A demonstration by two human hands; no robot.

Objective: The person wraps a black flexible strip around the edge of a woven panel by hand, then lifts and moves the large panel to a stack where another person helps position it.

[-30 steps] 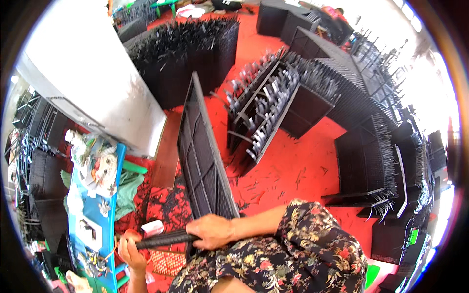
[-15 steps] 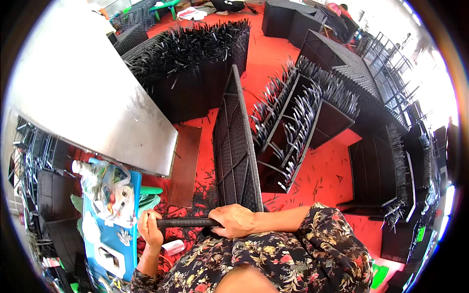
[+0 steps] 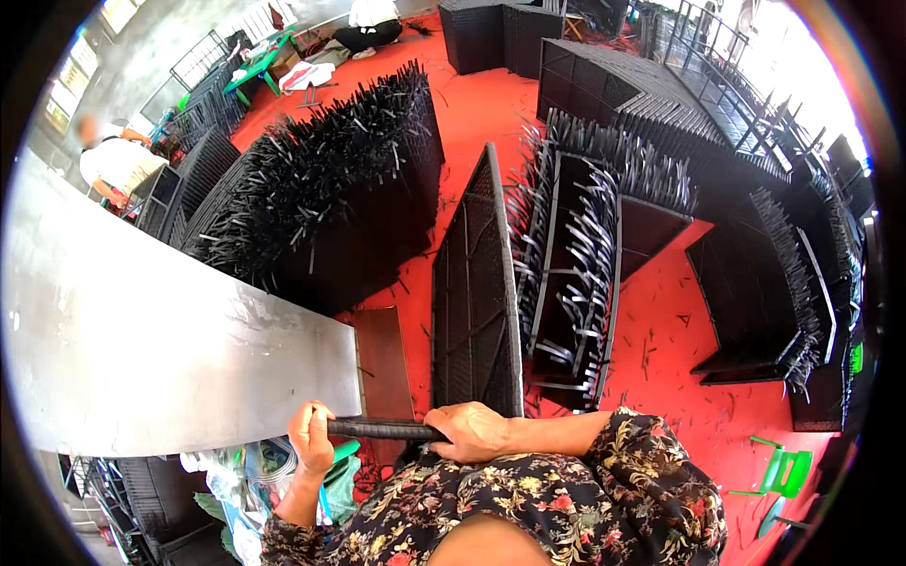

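Observation:
My left hand [image 3: 311,440] is closed round the left end of a black wrapped bar [image 3: 377,428]. My right hand [image 3: 474,432] grips the bar's other end, with the forearm lying across my body. Right beyond my right hand stands a tall black woven panel [image 3: 477,292], upright on edge, with its ribbed frame facing left. Whether the bar is part of this panel, I cannot tell, since my right hand and sleeve hide where they meet.
To the left is a large pale metal surface [image 3: 189,349], with a brown board [image 3: 385,363] by its corner. Black woven pieces with bristling strip ends [image 3: 321,179] stand ahead; more [image 3: 585,255] stand right of the panel. A green chair [image 3: 785,470] is at right. Co-workers sit farther off.
My view has swung, so the metal surface fills more of the left and the blue bench there has mostly dropped out. Both hands keep their hold on the bar.

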